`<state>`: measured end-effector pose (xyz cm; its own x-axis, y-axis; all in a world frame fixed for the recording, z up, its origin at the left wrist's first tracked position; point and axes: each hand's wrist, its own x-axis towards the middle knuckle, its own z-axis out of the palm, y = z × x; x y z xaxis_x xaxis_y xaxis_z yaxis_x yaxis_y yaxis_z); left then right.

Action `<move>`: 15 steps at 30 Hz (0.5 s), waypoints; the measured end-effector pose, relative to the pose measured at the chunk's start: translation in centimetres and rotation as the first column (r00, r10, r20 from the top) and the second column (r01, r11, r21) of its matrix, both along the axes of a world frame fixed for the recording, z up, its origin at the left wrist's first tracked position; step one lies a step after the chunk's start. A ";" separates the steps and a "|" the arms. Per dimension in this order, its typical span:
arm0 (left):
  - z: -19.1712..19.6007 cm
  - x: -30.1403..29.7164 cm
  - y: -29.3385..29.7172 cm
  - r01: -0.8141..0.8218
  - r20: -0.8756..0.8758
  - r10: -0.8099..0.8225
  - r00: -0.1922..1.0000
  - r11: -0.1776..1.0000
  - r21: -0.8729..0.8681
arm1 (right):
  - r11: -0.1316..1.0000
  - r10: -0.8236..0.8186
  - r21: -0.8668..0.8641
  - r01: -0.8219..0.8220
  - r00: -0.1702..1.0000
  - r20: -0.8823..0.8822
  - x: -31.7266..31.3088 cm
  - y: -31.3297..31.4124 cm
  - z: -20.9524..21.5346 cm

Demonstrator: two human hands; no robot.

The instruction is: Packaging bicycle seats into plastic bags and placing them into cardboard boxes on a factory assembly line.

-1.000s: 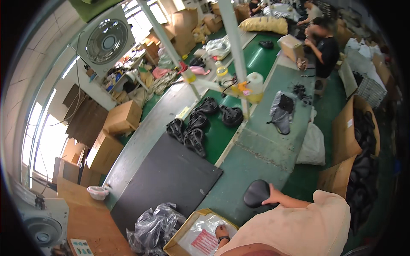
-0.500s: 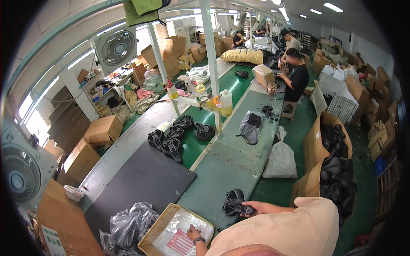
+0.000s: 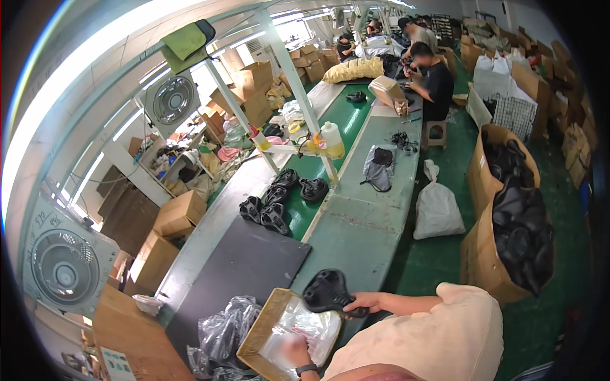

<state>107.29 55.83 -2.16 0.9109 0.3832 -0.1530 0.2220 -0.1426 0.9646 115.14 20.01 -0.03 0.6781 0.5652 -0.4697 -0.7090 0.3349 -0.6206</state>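
Note:
My right hand [image 3: 363,303] is closed around the narrow nose of a black bicycle saddle [image 3: 326,290]. The saddle is held above the bench, beside the right rim of a shallow cardboard box [image 3: 251,330], its underside partly in sight. Clear plastic bags [image 3: 316,319] lie flat inside that box. Over the bags is my left hand [image 3: 295,351], with a dark band at the wrist. Motion smears its fingers, so whether they grip a bag does not show.
Crumpled clear bags [image 3: 223,330] lie left of the box on a dark mat [image 3: 238,257]. Several saddles [image 3: 275,216] sit on the green belt beyond. A grey pouch [image 3: 379,176] and a white sack [image 3: 438,209] are farther right. Large cartons [image 3: 486,254] of black saddles stand rightward; a co-worker [image 3: 437,86] sits ahead.
The saddle has been raised and turned in my right hand, moving left toward the box. My left hand stays over the bags, now blurred. The whole view has tilted and shifted.

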 end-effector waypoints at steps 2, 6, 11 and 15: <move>3.0 -1.7 -1.0 -0.024 -0.025 0.023 0.999 1.000 -0.008 | 0.963 0.192 0.178 -0.203 0.978 0.077 -0.7 3.8 3.4; 8.0 -5.2 -2.6 0.252 0.071 -0.242 0.968 0.913 -0.320 | 0.793 0.475 0.425 -0.436 0.880 0.015 -2.2 10.8 7.5; 9.0 -8.8 -2.2 0.070 0.020 -0.068 0.998 0.981 -0.181 | 0.827 0.471 0.267 -0.495 0.869 0.153 -3.1 12.2 9.1; 8.5 -11.8 0.0 -0.242 0.072 0.371 0.926 0.729 -0.641 | 0.878 0.380 0.272 -0.395 0.919 0.106 -3.7 10.7 9.5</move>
<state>95.47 55.83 6.32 0.7951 0.5291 -0.2964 -0.0402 0.5336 0.8448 111.40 30.68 9.49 0.3949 0.8910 -0.2240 -0.7901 0.2050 -0.5777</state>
